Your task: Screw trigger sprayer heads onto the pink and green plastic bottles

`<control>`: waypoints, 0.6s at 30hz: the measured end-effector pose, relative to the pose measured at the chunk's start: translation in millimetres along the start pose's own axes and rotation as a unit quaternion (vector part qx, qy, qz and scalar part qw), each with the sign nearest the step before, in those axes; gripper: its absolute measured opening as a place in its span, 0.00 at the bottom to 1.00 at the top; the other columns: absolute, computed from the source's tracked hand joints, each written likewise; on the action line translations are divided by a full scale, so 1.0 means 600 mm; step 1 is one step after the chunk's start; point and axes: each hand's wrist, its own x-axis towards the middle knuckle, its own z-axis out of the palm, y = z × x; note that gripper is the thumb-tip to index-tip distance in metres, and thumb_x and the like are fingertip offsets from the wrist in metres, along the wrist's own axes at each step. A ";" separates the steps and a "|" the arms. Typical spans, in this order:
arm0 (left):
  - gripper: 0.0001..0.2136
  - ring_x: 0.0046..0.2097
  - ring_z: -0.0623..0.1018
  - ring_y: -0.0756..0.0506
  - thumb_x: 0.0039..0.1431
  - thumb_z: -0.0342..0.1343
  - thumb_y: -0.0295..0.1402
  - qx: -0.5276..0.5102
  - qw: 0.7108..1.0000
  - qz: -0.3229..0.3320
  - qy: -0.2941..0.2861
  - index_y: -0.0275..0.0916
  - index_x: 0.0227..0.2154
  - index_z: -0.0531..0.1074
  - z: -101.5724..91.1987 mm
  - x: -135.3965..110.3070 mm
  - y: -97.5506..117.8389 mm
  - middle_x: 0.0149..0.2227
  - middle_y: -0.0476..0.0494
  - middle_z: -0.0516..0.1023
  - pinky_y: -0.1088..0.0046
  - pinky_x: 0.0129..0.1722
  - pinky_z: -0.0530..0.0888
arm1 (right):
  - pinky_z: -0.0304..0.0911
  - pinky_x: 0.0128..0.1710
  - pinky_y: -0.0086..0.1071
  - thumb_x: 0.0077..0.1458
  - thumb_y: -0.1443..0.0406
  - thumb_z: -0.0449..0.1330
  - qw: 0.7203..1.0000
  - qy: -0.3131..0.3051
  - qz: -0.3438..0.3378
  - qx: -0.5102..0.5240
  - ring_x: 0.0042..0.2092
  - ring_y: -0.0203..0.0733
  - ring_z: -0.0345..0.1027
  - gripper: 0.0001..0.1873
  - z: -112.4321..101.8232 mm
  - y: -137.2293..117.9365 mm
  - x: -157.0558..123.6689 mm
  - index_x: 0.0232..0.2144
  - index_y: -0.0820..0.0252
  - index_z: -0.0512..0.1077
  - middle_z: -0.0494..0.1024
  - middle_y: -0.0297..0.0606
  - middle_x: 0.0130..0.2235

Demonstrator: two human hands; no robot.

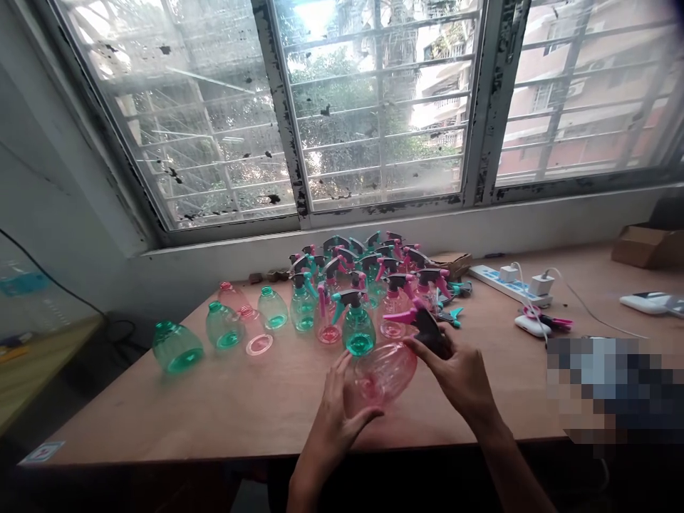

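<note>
My left hand (336, 406) cups the base of a clear pink spray bottle (385, 370) that is tilted over the wooden table (214, 406). My right hand (454, 367) is closed on the bottle's dark spray head (427, 329), which has a pink trigger and sits at the bottle's neck. Just behind the held bottle stands a green spray bottle (358, 324) with its head fitted.
A crowd of several finished pink and green spray bottles (363, 274) stands toward the window. Headless bottles (235, 324) lie at the left, one green (176, 347) apart. A power strip (510, 283), chargers, loose spray heads (452, 306) and a cardboard box (646, 246) sit to the right.
</note>
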 end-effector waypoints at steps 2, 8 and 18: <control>0.32 0.72 0.58 0.32 0.58 0.67 0.37 -0.001 1.000 -0.011 0.011 0.49 0.64 0.62 -0.003 0.003 -0.006 0.71 0.37 0.58 0.46 0.69 0.61 | 0.60 0.28 0.35 0.56 0.43 0.65 0.995 -0.001 -0.021 -0.095 0.30 0.51 0.75 0.22 0.000 -0.025 0.024 0.32 0.53 0.72 0.80 0.38 0.27; 0.16 0.72 0.58 0.33 0.65 0.60 0.37 0.006 0.999 -0.028 0.022 0.45 0.55 0.70 -0.009 0.002 -0.013 0.71 0.37 0.57 0.46 0.67 0.63 | 0.56 0.26 0.35 0.62 0.52 0.64 0.951 -0.017 -0.055 -0.302 0.36 0.62 0.81 0.15 0.049 -0.071 0.073 0.41 0.57 0.75 0.85 0.47 0.33; 0.15 0.65 0.73 0.37 0.66 0.60 0.38 0.061 0.997 0.029 0.048 0.44 0.53 0.73 -0.008 0.004 0.011 0.65 0.37 0.70 0.56 0.62 0.73 | 0.66 0.31 0.40 0.68 0.45 0.51 0.920 -0.054 -0.051 -0.384 0.41 0.65 0.82 0.27 0.055 -0.056 0.099 0.47 0.63 0.72 0.86 0.53 0.37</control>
